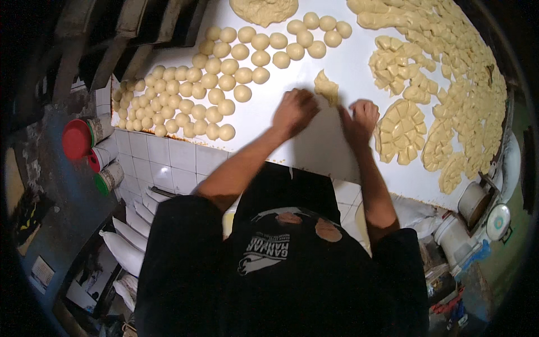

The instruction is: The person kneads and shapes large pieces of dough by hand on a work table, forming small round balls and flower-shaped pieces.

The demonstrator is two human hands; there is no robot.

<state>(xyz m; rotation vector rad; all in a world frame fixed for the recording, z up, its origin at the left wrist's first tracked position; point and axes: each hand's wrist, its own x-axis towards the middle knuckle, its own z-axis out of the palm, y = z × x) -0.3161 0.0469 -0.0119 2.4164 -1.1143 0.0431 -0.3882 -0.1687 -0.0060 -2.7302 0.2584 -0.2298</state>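
Beside the left hand (296,112), balls (242,93) were rounded; beside the right hand (360,121), cut dough (400,132) was unshaped; grips, I couldn't tell.

Through my head camera I count two bare hands, one left hand (296,112) and one right hand (364,119); one loose dough piece (326,87); one large dough mass (264,9); over fifty dough balls (226,107); and cut dough chunks (471,115) too crowded for me to number.
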